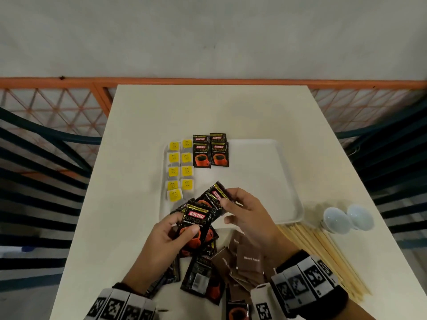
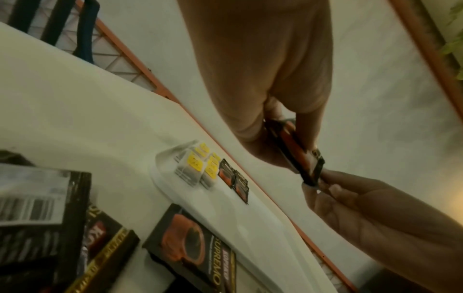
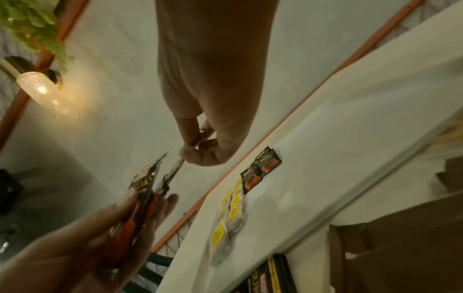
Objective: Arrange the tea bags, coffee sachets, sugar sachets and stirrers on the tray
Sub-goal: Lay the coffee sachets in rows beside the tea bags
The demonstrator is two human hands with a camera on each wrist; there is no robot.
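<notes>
A café or similar hospitality corner is suggested. A white table (image 1: 138,135) is set against an orange-framed lattice partition (image 1: 57,105) below a plain grey wall. A lit glass wall lamp (image 3: 42,90) and green foliage (image 3: 32,23) are seen there. Dark slatted chairs (image 1: 34,181) flank the table's side edges.

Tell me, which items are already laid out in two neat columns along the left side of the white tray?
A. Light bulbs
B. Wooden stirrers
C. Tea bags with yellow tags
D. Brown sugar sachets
C: the tea bags with yellow tags lie in two columns at the left of the tray; the brown sugar sachets and stirrers lie on the table off the tray.
</notes>
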